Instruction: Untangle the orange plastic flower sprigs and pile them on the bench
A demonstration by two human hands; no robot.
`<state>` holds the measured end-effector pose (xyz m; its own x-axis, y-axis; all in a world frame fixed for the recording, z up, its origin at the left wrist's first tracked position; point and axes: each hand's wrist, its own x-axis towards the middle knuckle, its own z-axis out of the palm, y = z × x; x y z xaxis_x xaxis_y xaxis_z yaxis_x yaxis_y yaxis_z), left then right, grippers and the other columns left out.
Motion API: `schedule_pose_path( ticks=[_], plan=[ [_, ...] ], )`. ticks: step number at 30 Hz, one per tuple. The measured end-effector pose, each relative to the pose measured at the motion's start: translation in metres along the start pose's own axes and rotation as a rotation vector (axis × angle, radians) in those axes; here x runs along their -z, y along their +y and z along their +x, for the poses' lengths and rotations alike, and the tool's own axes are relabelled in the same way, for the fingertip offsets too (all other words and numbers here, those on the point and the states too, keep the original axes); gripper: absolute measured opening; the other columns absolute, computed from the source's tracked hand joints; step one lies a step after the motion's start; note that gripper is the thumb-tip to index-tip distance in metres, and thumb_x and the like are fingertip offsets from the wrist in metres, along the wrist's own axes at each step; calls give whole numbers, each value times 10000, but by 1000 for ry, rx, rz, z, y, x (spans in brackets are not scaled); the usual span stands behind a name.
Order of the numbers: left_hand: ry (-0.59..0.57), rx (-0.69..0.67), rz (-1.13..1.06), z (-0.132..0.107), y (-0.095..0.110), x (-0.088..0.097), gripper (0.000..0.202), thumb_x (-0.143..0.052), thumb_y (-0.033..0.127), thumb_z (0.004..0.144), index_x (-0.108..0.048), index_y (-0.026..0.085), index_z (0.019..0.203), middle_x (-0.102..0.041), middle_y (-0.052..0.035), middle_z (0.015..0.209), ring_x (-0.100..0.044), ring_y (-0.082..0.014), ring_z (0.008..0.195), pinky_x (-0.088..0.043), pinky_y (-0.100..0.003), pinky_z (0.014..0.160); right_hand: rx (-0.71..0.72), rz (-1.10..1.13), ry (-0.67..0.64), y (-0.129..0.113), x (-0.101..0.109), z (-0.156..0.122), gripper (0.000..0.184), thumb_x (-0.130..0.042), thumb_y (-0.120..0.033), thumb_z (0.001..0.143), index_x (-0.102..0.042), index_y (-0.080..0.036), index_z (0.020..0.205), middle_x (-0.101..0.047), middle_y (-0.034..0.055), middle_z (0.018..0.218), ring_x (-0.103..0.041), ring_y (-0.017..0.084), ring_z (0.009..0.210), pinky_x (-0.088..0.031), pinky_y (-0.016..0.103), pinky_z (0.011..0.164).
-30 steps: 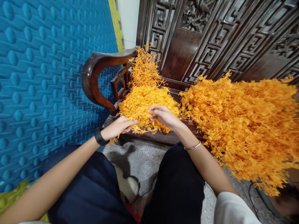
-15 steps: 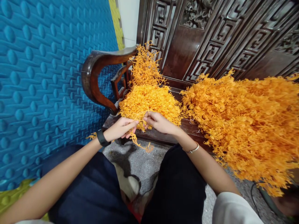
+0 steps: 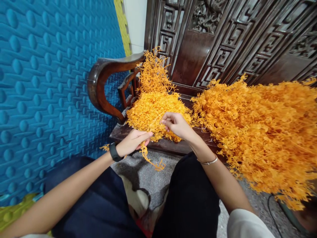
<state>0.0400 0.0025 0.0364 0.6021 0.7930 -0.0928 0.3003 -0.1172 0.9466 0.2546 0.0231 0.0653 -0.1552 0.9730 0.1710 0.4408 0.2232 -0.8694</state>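
A small heap of orange plastic sprigs [image 3: 156, 105] lies on the seat of a dark carved wooden bench [image 3: 170, 145], beside its curved armrest [image 3: 101, 82]. My left hand [image 3: 133, 142], with a black band on the wrist, is closed on an orange sprig [image 3: 148, 158] that dangles over the seat's front edge. My right hand [image 3: 177, 125], a thin bangle on its wrist, rests on the heap's near side with fingers curled, pinching strands. A much larger mass of orange sprigs [image 3: 262, 129] covers the seat to the right.
A blue padded wall with raised bumps [image 3: 49, 82] stands on the left. The bench's carved back [image 3: 223, 36] rises behind the heaps. My dark-trousered knees [image 3: 193, 198] frame grey speckled floor [image 3: 151, 175] and a shoe [image 3: 135, 198]. A dark cable [image 3: 274, 211] lies at lower right.
My left hand has drawn one sprig out of the small heap so that it hangs over the seat edge. My right hand moved back up onto the heap.
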Motion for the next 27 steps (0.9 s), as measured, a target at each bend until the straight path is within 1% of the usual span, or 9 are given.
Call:
schedule_pose_path(
  ticks=[3, 4, 5, 8, 12, 15, 20, 24, 27],
  plan=[
    [68, 19, 0, -13, -1, 9, 507, -407, 463, 865, -486, 157, 469, -346, 42, 364, -311, -57, 349, -226, -202, 391, 22, -132, 489, 19, 39, 11, 179, -491, -74, 747, -516, -177, 602, -503, -18, 520, -465, 81, 489, -357, 250, 532],
    [99, 26, -7, -17, -2, 13, 515, -397, 465, 868, -481, 159, 463, -340, 42, 358, -305, -57, 341, -225, -205, 387, 8, -126, 596, 27, 51, 16, 156, -495, -93, 754, -521, -174, 622, -490, -25, 503, -463, 86, 472, -364, 254, 526],
    [117, 35, -14, -19, -4, 15, 510, -397, 463, 868, -482, 159, 468, -342, 43, 361, -304, -56, 337, -225, -206, 385, 13, -72, 627, 35, 61, 21, 116, -504, -120, 760, -537, -169, 661, -505, -27, 510, -476, 91, 465, -383, 257, 526],
    [96, 45, -22, -19, -9, 17, 486, -415, 462, 861, -490, 154, 492, -357, 45, 380, -313, -52, 347, -234, -199, 390, 61, 50, 514, 52, 68, 34, 77, -575, -227, 744, -592, -154, 725, -581, -6, 599, -495, 96, 483, -428, 258, 522],
    [87, 47, -31, -14, -15, 14, 465, -430, 463, 850, -498, 147, 515, -354, 52, 382, -318, -48, 356, -232, -182, 383, 89, 105, 412, 57, 43, 48, 197, -647, -345, 687, -620, -150, 680, -637, 23, 700, -522, 104, 558, -473, 258, 544],
    [165, 26, -62, -16, -15, 15, 456, -429, 446, 848, -497, 144, 514, -376, 48, 402, -320, -41, 358, -239, -173, 379, 83, 163, 377, 57, 28, 55, 214, -647, -365, 677, -620, -152, 668, -651, 35, 749, -548, 117, 602, -489, 260, 553],
    [327, -22, -97, -18, -8, 18, 417, -445, 381, 833, -509, 139, 499, -437, 22, 464, -364, -40, 360, -253, -174, 366, 81, 195, 446, 62, 22, 64, 133, -620, -280, 692, -606, -158, 744, -624, 21, 750, -511, 95, 499, -484, 276, 528],
    [450, -72, -124, -19, -1, 20, 399, -453, 370, 823, -522, 145, 500, -468, 11, 483, -386, -48, 362, -269, -181, 362, 65, 193, 475, 68, 22, 74, 110, -594, -249, 706, -597, -160, 770, -644, 43, 854, -570, 115, 585, -516, 313, 650],
    [465, -100, -142, -21, 6, 24, 408, -448, 384, 828, -525, 149, 503, -475, 9, 500, -390, -53, 377, -279, -184, 367, 115, 132, 419, 68, 25, 81, 262, -574, -296, 754, -617, -171, 981, -621, 87, 1057, -622, 166, 790, -502, 370, 807]
  ],
)
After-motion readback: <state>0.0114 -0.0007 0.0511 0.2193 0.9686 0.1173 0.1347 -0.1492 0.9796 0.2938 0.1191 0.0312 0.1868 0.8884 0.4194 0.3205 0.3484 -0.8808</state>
